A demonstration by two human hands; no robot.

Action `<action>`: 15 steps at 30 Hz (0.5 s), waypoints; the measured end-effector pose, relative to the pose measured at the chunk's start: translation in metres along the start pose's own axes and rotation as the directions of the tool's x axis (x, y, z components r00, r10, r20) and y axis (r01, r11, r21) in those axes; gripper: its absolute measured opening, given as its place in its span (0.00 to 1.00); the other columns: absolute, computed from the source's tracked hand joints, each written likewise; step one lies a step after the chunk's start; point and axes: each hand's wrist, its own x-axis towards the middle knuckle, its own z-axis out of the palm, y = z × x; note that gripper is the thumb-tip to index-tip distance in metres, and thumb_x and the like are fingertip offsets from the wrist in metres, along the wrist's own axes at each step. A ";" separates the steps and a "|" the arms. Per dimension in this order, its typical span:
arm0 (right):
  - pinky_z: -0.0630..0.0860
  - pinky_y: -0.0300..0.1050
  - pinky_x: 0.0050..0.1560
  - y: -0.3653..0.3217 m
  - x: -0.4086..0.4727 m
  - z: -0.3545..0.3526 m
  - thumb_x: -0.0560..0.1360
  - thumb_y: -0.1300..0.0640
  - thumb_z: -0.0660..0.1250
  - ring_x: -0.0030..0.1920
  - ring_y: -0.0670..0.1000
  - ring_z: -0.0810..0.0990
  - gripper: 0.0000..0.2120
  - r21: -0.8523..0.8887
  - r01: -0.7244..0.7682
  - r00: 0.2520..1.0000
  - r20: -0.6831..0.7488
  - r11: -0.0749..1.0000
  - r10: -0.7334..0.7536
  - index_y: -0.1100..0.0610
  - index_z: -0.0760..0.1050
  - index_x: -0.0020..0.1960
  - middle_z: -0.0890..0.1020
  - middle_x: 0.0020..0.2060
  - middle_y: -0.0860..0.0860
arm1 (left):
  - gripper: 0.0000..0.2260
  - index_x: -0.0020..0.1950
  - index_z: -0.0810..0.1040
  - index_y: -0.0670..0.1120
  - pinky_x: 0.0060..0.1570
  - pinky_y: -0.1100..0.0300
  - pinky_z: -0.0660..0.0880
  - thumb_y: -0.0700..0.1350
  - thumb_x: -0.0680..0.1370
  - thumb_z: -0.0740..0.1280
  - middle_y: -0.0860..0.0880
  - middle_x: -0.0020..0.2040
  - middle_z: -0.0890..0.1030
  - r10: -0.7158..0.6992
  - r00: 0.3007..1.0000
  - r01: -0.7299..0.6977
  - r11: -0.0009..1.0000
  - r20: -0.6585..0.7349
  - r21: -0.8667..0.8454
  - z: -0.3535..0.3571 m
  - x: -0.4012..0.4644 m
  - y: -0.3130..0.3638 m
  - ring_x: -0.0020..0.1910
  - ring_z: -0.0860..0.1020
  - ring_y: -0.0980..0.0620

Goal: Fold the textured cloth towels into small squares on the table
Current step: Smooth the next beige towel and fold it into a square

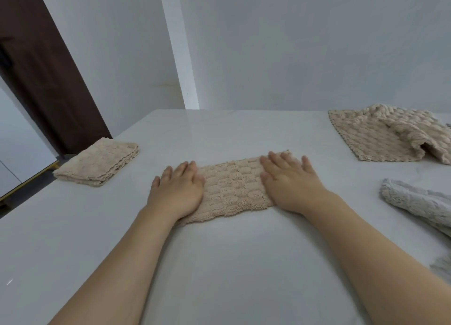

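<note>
The table point(219, 263) was a pale, glossy white slab pushed close to plain light-grey walls point(292, 44), with a dark brown door point(48, 76) standing off to the left. In the middle lay a beige textured towel point(234, 185), folded into a long strip. The left hand point(177, 190) lay flat on its left end, fingers straight and slightly apart; the right hand point(290, 180) pressed its right end the same way. A folded beige square point(100, 163) sat near the table's left edge. Far right, another beige towel point(390, 134) lay rumpled, and a grey cloth point(419, 202) trailed off nearer the front.
</note>
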 end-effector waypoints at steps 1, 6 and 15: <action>0.35 0.60 0.75 0.006 0.000 -0.001 0.82 0.46 0.40 0.78 0.50 0.42 0.26 -0.008 -0.065 0.998 -0.005 0.998 0.065 0.48 0.45 0.79 0.46 0.79 0.46 | 0.25 0.80 0.47 0.56 0.76 0.45 0.42 0.58 0.83 0.43 0.56 0.81 0.47 -0.025 1.000 0.025 1.000 -0.007 -0.011 0.000 0.001 -0.005 0.79 0.45 0.50; 0.54 0.56 0.71 -0.009 -0.006 -0.009 0.78 0.51 0.52 0.69 0.59 0.62 0.21 -0.102 -0.209 0.941 -0.292 0.973 0.172 0.57 0.65 0.69 0.65 0.70 0.57 | 0.25 0.80 0.51 0.54 0.76 0.43 0.43 0.56 0.83 0.44 0.54 0.81 0.49 -0.025 0.998 0.024 1.000 -0.059 -0.019 0.004 0.001 -0.002 0.79 0.47 0.48; 0.57 0.53 0.65 -0.044 -0.012 0.013 0.80 0.43 0.49 0.66 0.58 0.62 0.23 0.007 -0.089 0.973 -0.211 0.996 0.088 0.54 0.65 0.68 0.66 0.65 0.55 | 0.24 0.80 0.51 0.55 0.76 0.43 0.44 0.55 0.83 0.44 0.54 0.81 0.49 -0.040 0.998 0.040 0.999 -0.054 -0.006 0.004 0.002 -0.001 0.79 0.47 0.48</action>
